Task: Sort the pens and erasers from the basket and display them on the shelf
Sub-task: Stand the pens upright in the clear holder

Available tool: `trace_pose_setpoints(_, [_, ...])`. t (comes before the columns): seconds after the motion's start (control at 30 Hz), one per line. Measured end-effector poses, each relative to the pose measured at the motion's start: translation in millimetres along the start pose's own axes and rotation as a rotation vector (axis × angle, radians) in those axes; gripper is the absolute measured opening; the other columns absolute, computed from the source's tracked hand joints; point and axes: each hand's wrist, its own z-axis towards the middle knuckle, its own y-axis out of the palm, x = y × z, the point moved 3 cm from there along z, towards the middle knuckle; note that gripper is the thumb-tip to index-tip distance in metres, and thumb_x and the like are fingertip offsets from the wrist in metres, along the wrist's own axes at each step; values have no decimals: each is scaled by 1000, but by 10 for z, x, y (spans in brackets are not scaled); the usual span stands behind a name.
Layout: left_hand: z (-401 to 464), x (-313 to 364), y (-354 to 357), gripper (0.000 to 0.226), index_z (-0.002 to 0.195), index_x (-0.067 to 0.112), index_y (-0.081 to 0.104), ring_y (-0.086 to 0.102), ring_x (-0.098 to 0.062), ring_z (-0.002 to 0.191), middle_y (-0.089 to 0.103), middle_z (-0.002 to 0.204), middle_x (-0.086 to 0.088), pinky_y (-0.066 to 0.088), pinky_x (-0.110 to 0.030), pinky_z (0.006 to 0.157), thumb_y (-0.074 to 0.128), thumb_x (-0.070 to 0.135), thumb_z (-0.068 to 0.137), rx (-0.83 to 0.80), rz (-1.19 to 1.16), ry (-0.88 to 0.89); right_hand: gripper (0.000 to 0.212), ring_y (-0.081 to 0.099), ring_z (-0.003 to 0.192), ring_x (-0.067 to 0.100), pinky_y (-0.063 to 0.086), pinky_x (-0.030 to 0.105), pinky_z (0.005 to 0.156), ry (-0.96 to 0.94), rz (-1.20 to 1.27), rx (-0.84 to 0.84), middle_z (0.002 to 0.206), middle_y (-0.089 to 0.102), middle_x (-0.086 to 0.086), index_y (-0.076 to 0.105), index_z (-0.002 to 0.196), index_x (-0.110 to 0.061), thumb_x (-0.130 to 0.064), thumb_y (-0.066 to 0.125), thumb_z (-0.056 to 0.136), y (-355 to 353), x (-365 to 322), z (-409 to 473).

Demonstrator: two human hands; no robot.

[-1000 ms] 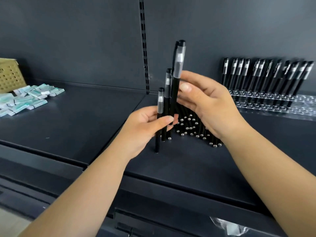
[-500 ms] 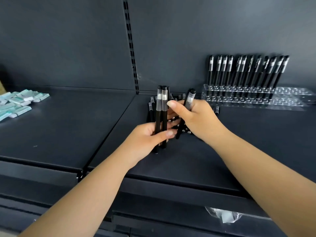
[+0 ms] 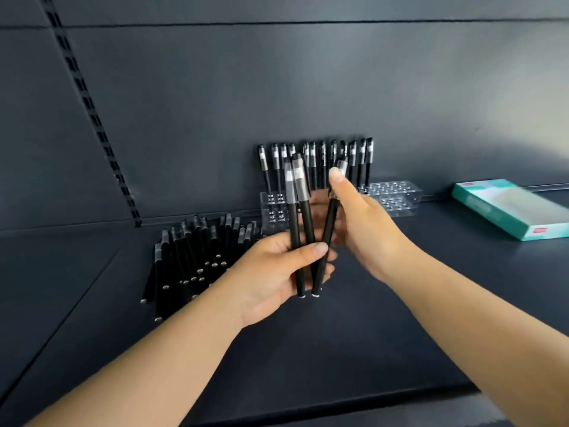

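My left hand [image 3: 274,272] grips two black pens [image 3: 298,223] upright by their lower ends, above the dark shelf [image 3: 369,318]. My right hand [image 3: 360,223] pinches a third black pen [image 3: 327,241], tilted, its lower end beside the left hand's pens. A loose pile of black pens [image 3: 191,260] lies on the shelf to the left of my hands. Behind my hands a clear plastic pen holder [image 3: 397,195] stands against the back wall, with a row of black pens [image 3: 320,161] upright in its left part. No erasers or basket are in view.
A teal box [image 3: 511,208] lies flat on the shelf at the far right. A slotted upright rail [image 3: 92,118] runs down the back panel at the left. The shelf's front edge [image 3: 338,408] is at the bottom.
The view has swung right: the erasers at the left have left the frame and a teal box has come in. Both hands with their pens have moved toward the clear holder.
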Motion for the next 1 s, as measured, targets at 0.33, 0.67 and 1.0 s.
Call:
trace_pose_setpoints(0.33, [1063, -24, 897, 18, 101, 13, 64, 70, -17, 80, 73, 87, -5, 57, -26, 68, 49, 17, 90, 144, 31, 129, 14, 63, 67, 8, 56, 22, 69, -141, -43, -48, 65, 68, -6, 67, 81, -17, -7, 58, 86, -1484, -136, 395])
trace_pose_setpoints(0.67, [1558, -169, 804, 28, 125, 33, 32, 55, 7, 97, 60, 100, 23, 39, -8, 81, 35, 26, 98, 573, 552, 451, 32, 63, 90, 25, 56, 35, 78, -373, -164, 261, 85, 59, 4, 59, 116, -16, -9, 63, 84, -1999, -284, 1159])
trace_pose_setpoints(1.0, [1792, -320, 617, 28, 108, 41, 41, 68, -7, 69, 65, 93, 6, 57, -24, 67, 39, 15, 97, 556, 240, 434, 36, 59, 87, 10, 52, 40, 87, -320, -268, 310, 97, 63, -6, 47, 120, -23, -14, 60, 88, -1845, 182, 1514])
